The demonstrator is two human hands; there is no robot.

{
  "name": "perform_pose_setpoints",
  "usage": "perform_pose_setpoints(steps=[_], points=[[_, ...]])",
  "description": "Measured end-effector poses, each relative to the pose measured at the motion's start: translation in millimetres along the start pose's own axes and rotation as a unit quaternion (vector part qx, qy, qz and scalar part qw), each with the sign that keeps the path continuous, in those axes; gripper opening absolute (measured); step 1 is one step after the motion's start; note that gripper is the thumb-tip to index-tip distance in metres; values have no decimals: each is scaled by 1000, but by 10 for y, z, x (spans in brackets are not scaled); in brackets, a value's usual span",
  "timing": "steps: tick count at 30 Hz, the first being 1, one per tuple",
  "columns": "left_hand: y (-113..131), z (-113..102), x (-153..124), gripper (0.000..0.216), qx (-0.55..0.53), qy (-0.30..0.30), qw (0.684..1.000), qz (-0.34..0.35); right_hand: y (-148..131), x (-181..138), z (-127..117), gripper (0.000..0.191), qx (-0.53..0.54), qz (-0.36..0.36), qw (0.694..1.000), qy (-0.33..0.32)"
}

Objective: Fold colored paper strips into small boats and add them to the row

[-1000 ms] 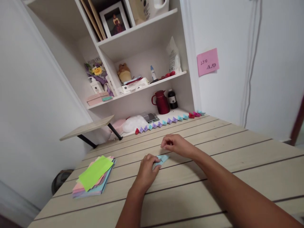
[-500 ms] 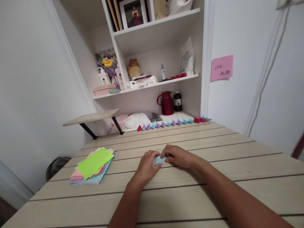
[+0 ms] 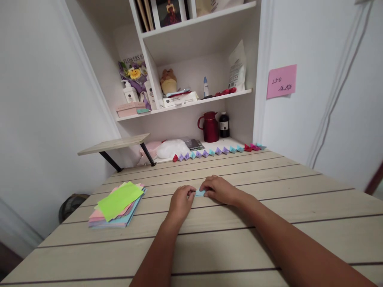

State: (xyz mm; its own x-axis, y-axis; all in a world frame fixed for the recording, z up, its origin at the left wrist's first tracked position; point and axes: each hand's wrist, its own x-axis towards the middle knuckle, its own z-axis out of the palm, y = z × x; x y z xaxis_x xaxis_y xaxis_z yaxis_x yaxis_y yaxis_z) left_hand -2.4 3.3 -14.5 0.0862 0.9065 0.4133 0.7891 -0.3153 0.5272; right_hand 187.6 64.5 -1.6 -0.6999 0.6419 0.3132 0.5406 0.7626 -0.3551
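Observation:
A small folded piece of light blue paper (image 3: pixel 200 193) lies low over the slatted wooden table, between my two hands. My left hand (image 3: pixel 182 201) has its thumb and fingers closed at the paper's left edge. On the right side, my right hand (image 3: pixel 220 189) pinches the paper, its fingertips covering part of it. Only a narrow blue strip shows between the fingers, so the exact fold is hidden. Beyond the hands stands a row of small folded paper pieces (image 3: pixel 212 152) in red, purple, blue and pink, along the table's far edge.
To the left lies a stack of coloured paper sheets (image 3: pixel 119 201), bright green on top. A small raised wooden shelf (image 3: pixel 115 144) stands at the back left. Behind the table, a white shelf unit holds a red jug (image 3: pixel 210 127) and a dark bottle (image 3: pixel 224 125).
Both hands have shifted slightly away from me with the blue paper. The paper now shows as a narrower strip, and my left thumb has drawn in toward the fingers.

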Motion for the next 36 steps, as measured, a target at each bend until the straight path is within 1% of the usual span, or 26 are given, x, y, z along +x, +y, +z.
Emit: perform_pose_setpoints(steps=[4,8,10,12,16,19,23,31,36], points=[[21,-4,14,18,4,-1,1000,-2,15,21,20,21,-3,4,1000,3],[14,6,8,12,4,-4,1000,-7,40,25,0,20,1,11,1000,1],[-2,14,1,15,13,-8,1000,-10,55,25,-11,22,6,14,1000,0],[-19,19,-3,17,31,-10,999,-15,67,26,-17,24,10,15,1000,0],[-21,16,7,15,77,-13,997,-19,61,22,-23,27,19,14,1000,1],[18,11,24,15,108,-22,994,-14,38,7,-38,24,26,14,1000,-3],[70,9,37,17,132,-27,991,-10,37,-10,-50,32,25,21,999,-9],[75,15,40,20,123,-22,992,-19,54,-11,-21,26,-2,15,1000,-3],[62,41,47,20,101,-14,994,-27,-48,29,72,24,-54,41,997,30]])
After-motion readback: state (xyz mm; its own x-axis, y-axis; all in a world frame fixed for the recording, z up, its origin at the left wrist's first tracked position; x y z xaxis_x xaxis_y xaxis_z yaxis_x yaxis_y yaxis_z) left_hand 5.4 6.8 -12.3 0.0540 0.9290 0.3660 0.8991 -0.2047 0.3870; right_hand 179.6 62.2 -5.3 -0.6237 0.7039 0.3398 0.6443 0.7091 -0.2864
